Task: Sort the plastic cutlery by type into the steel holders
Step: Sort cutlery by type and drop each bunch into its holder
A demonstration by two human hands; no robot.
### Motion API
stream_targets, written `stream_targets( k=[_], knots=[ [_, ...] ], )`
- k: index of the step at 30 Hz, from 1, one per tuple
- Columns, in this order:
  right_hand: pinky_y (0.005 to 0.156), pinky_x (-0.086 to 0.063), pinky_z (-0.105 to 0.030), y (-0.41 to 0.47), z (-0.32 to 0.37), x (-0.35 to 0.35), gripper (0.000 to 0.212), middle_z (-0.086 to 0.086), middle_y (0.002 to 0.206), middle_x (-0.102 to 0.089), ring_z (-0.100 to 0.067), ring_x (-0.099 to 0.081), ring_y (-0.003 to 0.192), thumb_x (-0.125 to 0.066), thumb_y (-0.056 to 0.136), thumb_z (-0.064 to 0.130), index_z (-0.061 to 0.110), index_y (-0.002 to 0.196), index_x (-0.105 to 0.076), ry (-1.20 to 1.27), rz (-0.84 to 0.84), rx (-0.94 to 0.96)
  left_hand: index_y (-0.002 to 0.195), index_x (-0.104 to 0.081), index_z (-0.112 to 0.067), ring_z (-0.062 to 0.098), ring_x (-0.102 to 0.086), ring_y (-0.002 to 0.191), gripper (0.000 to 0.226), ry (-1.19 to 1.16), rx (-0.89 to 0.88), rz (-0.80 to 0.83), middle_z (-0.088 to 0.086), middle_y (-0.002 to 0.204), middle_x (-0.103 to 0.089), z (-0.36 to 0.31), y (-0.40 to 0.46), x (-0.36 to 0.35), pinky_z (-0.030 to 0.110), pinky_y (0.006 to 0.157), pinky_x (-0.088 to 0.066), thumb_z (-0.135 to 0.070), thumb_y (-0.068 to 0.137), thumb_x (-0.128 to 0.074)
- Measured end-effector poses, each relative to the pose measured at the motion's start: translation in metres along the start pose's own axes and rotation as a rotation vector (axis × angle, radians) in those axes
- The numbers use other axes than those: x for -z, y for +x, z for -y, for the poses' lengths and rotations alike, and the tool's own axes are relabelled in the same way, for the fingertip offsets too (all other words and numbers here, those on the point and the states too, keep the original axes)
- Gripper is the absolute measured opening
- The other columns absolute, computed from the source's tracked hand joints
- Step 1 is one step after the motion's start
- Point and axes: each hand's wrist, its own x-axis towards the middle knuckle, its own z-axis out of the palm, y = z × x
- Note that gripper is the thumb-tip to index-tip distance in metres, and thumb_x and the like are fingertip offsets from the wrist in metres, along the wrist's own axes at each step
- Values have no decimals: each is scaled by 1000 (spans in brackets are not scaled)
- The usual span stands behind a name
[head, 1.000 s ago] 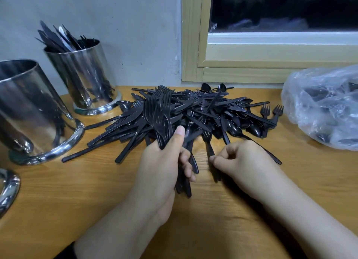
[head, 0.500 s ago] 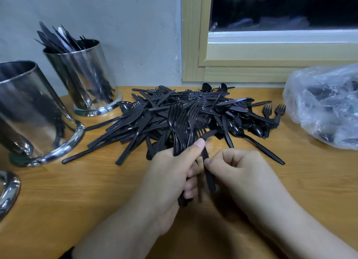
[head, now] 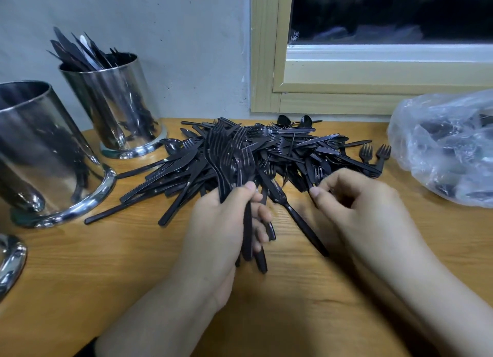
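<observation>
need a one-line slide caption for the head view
Left hand grips a bundle of black forks while right hand picks at the cutlery pile beside steel holders.

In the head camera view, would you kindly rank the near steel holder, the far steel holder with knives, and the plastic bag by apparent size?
1. Near steel holder, though cut off and closest to the camera, so unsure.
2. Plastic bag, similar in extent and also cut off.
3. Far steel holder, clearly smallest.

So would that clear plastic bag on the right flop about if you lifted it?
Probably: the bag looks thin and crumpled, so it should sag. Dark cutlery shows inside, so it may hang lumpy and shift. It likely slides easily on the smooth table.
</observation>
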Motion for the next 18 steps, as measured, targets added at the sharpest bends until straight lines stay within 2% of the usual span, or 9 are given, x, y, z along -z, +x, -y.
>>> stream_targets(
  k=[3,5,7,10,12,16,18],
  knots=[
    [57,-43,-28,8,-8,15,25,10,65,-63,-6,-56,63,-68,84,52,28,77,-62,-147,46,-70,110,-68,-10,20,-60,54,18,-32,-41,0,9,69,-68,-2,-2,2,26,48,-50,-18,105,-52],
    [59,-43,-30,12,-16,16,30,10,68,-63,-9,-58,68,-68,84,58,29,79,-61,-297,142,-141,112,-69,-15,19,-58,54,18,-45,-40,-2,6,69,-64,-2,-1,1,28,49,-49,-19,105,-53],
    [61,-46,-31,15,-23,12,34,12,68,-62,-13,-59,71,-69,82,62,29,78,-61,-372,195,-178,109,-67,-12,17,-52,53,16,-63,-16,-12,4,68,-56,-1,0,1,29,48,-45,-22,105,-55],
    [71,-55,-37,17,-30,3,38,12,72,-62,-19,-62,77,-68,80,68,31,78,-57,-363,207,-188,93,-54,-10,15,-46,52,20,-73,8,4,1,67,-49,2,1,2,28,47,-42,-26,104,-58],
    [69,-54,-38,18,-32,-1,41,11,71,-61,-20,-61,76,-63,80,71,31,79,-55,-378,169,-170,90,-52,-13,15,-46,51,22,-83,12,6,1,67,-50,2,1,1,29,47,-42,-28,103,-59],
    [73,-52,-38,20,-31,1,37,9,78,-61,-26,-61,83,-65,83,66,31,88,-55,-396,134,-183,102,-58,-9,15,-45,50,20,-62,5,9,0,68,-53,3,2,1,29,46,-41,-29,102,-60],
    [75,-55,-39,21,-32,5,35,8,81,-63,-25,-63,84,-67,81,65,31,83,-58,-416,161,-210,108,-59,-4,15,-43,50,25,-63,-4,14,-1,67,-51,4,2,2,29,46,-40,-29,102,-59]
  ],
)
